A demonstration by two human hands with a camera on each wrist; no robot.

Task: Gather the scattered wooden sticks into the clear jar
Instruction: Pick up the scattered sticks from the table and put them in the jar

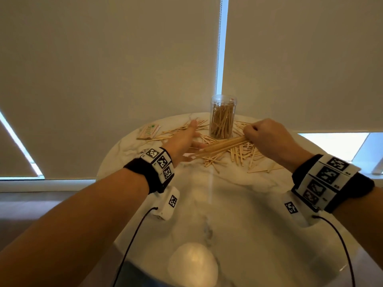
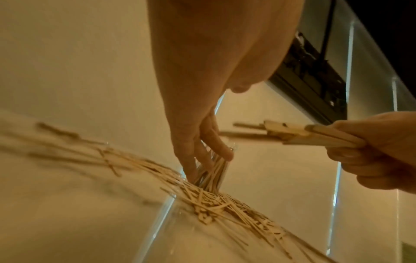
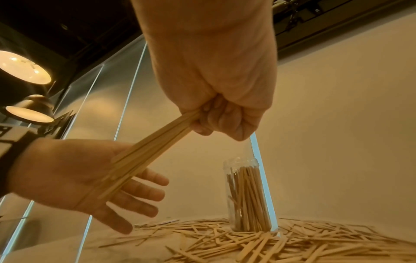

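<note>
A clear jar, partly filled with upright wooden sticks, stands at the far side of the round marble table. Loose sticks lie scattered around it. My right hand grips a bundle of sticks in a fist, just right of the jar. The bundle points left toward my left hand. That hand is open with its fingers spread and straight, holding nothing, just left of the jar above the scattered sticks.
A small paper packet of sticks lies at the table's far left. Roller blinds hang close behind the table. A white rounded object sits near the front edge. Cables run from both wrist cameras.
</note>
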